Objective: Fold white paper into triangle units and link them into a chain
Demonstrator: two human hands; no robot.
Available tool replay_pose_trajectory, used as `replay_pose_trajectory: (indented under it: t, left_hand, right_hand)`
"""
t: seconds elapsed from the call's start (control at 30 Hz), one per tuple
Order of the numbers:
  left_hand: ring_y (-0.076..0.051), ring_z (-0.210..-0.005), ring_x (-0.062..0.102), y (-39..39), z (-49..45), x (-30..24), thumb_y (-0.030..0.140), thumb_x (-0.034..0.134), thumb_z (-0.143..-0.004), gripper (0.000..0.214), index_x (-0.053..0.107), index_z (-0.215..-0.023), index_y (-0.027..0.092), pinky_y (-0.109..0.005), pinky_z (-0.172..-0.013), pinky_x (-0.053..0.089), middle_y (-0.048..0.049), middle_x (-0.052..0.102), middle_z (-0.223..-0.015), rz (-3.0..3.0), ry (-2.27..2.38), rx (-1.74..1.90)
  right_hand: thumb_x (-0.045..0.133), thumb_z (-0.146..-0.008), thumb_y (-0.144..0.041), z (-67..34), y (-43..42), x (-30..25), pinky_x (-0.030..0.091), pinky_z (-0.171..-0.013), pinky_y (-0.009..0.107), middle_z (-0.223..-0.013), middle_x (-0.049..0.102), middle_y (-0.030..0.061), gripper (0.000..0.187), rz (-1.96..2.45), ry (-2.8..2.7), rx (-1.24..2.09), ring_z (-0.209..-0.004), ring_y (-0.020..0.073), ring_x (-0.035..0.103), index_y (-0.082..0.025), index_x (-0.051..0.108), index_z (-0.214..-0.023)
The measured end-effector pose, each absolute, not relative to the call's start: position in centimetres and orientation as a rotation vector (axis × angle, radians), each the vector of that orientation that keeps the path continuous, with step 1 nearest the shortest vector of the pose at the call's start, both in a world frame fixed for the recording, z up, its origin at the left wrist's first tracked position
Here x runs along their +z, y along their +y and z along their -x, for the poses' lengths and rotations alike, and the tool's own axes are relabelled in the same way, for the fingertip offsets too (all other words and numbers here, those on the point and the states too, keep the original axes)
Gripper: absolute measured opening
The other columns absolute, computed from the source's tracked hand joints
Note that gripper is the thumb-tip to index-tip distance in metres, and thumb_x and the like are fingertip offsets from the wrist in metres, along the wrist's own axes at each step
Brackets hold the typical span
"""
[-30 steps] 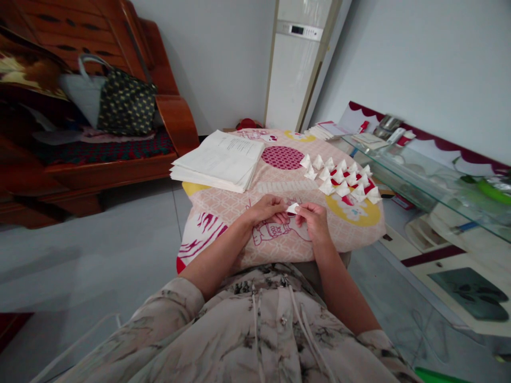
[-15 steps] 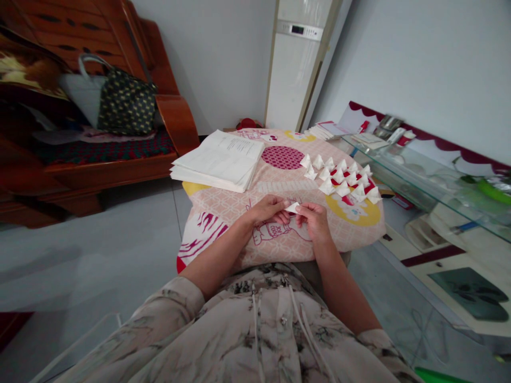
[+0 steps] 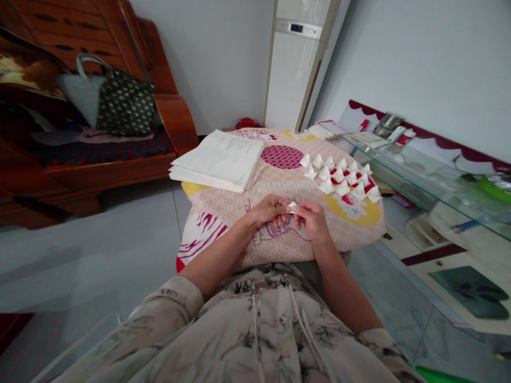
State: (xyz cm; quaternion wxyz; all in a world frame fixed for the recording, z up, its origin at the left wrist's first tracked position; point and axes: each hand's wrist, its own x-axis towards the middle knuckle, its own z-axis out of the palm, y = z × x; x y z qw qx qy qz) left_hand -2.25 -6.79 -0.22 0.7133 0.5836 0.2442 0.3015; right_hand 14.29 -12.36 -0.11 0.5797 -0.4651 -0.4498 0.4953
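Observation:
Between my two hands is a small piece of folded white paper [image 3: 293, 207], most of it covered by fingers. My left hand [image 3: 271, 210] pinches its left side with thumb and fingertips. On the right side, my right hand [image 3: 312, 218] grips it the same way. Both hands are just above the patterned pink cloth [image 3: 223, 207] that covers the table. To their right, several folded white paper pieces with raised points [image 3: 342, 188] stand in rows on the cloth. A thick stack of white paper sheets [image 3: 223, 157] lies beyond my left hand.
A glass-topped cabinet [image 3: 419, 170] with cups and papers runs along the right. On the left, a wooden sofa [image 3: 179, 122] holds a dark patterned bag [image 3: 125, 101]. Behind the table stands a tall white appliance [image 3: 293, 74].
Both thumbs have drawn closer on the folded paper, and less of it shows now. Its visible part has gone from a flat pointed shape to a small peak.

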Motion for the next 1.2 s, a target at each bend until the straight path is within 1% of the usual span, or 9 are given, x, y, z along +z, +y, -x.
replay_pose_trajectory:
  t: [0.13, 0.3, 0.4, 0.53, 0.6, 0.77, 1.0, 1.1, 1.2]
  left_hand:
    - [-0.006, -0.036, 0.053, -6.78, 2.28, -0.2, 0.042, 0.083, -0.073, 0.039, 0.059, -0.072, 0.012, -0.014, -0.037, 0.039, 0.0011, 0.063, -0.053, -1.304, 0.577, 0.665]
    - [-0.004, -0.032, 0.044, -6.87, 2.44, -0.04, 0.041, 0.077, -0.08, 0.035, 0.057, -0.073, 0.013, -0.014, -0.031, 0.028, 0.0051, 0.056, -0.048, -1.351, 0.626, 0.71]
    - [-0.004, -0.031, 0.042, -6.93, 2.52, -0.07, 0.043, 0.073, -0.084, 0.036, 0.056, -0.072, 0.014, -0.014, -0.031, 0.024, 0.0066, 0.053, -0.046, -1.382, 0.683, 0.719]
    - [-0.005, -0.035, 0.046, -6.9, 2.41, -0.15, 0.055, 0.069, -0.085, 0.044, 0.057, -0.075, 0.014, -0.016, -0.034, 0.026, 0.0047, 0.054, -0.05, -1.455, 0.587, 0.667]
    - [-0.005, -0.036, 0.045, -6.86, 2.29, -0.12, 0.057, 0.069, -0.083, 0.046, 0.058, -0.077, 0.013, -0.016, -0.035, 0.027, 0.0044, 0.055, -0.052, -1.481, 0.499, 0.663]
    - [-0.004, -0.038, 0.041, -6.82, 1.97, 0.06, 0.059, 0.067, -0.084, 0.047, 0.056, -0.075, 0.014, -0.017, -0.038, 0.028, 0.0042, 0.054, -0.053, -1.537, 0.418, 0.67]
    - [-0.003, -0.036, 0.03, -6.83, 1.98, -0.19, 0.059, 0.065, -0.084, 0.049, 0.055, -0.066, 0.015, -0.018, -0.038, 0.02, 0.0072, 0.042, -0.044, -1.534, 0.468, 0.752]
    - [-0.004, -0.036, 0.032, -6.87, 2.13, -0.28, 0.058, 0.064, -0.085, 0.048, 0.057, -0.068, 0.014, -0.018, -0.038, 0.021, 0.0065, 0.044, -0.045, -1.498, 0.506, 0.726]
    - [-0.004, -0.039, 0.038, -6.93, 2.13, -0.25, 0.057, 0.068, -0.082, 0.045, 0.058, -0.073, 0.014, -0.017, -0.039, 0.026, 0.005, 0.05, -0.051, -1.469, 0.484, 0.688]
  right_hand:
    - [0.08, -0.063, -0.04, -14.22, -12.31, -0.2, 0.036, -0.034, 0.02, -0.046, 0.058, -0.0013, 0.028, 1.13, -1.073, 1.132, -0.037, 0.0092, 0.047, -0.018, 0.063, -0.059]
    - [0.077, -0.068, -0.047, -14.29, -12.48, -0.23, 0.038, -0.033, 0.02, -0.048, 0.06, -0.0011, 0.033, 1.158, -1.145, 1.178, -0.037, 0.0102, 0.05, -0.017, 0.066, -0.065]
    - [0.075, -0.071, -0.047, -14.4, -12.57, -0.21, 0.035, -0.032, 0.019, -0.046, 0.058, -0.002, 0.032, 1.165, -1.192, 1.169, -0.035, 0.009, 0.047, -0.017, 0.067, -0.065]
    - [0.074, -0.071, -0.045, -14.56, -12.61, -0.24, 0.03, -0.031, 0.02, -0.042, 0.052, -0.0041, 0.031, 1.146, -1.189, 1.132, -0.032, 0.0074, 0.04, -0.017, 0.065, -0.063]
    - [0.073, -0.072, -0.045, -14.59, -12.61, -0.29, 0.029, -0.031, 0.021, -0.041, 0.051, -0.0045, 0.031, 1.138, -1.189, 1.134, -0.031, 0.0073, 0.038, -0.017, 0.065, -0.063]
    - [0.072, -0.074, -0.046, -14.45, -12.59, -0.41, 0.026, -0.031, 0.021, -0.04, 0.048, -0.0058, 0.032, 1.103, -1.187, 1.151, -0.031, 0.0071, 0.037, -0.018, 0.062, -0.063]
    - [0.072, -0.074, -0.047, -14.15, -12.54, -0.19, 0.024, -0.031, 0.021, -0.036, 0.038, -0.0092, 0.034, 1.096, -1.18, 1.134, -0.028, 0.0056, 0.031, -0.019, 0.059, -0.059]
    - [0.073, -0.074, -0.046, -14.13, -12.58, -0.18, 0.022, -0.031, 0.021, -0.037, 0.038, -0.0093, 0.034, 1.085, -1.192, 1.128, -0.028, 0.005, 0.031, -0.018, 0.06, -0.059]
    - [0.073, -0.075, -0.05, -14.06, -12.54, -0.3, 0.023, -0.031, 0.021, -0.039, 0.039, -0.0091, 0.037, 1.064, -1.18, 1.151, -0.029, 0.0054, 0.033, -0.019, 0.059, -0.06]
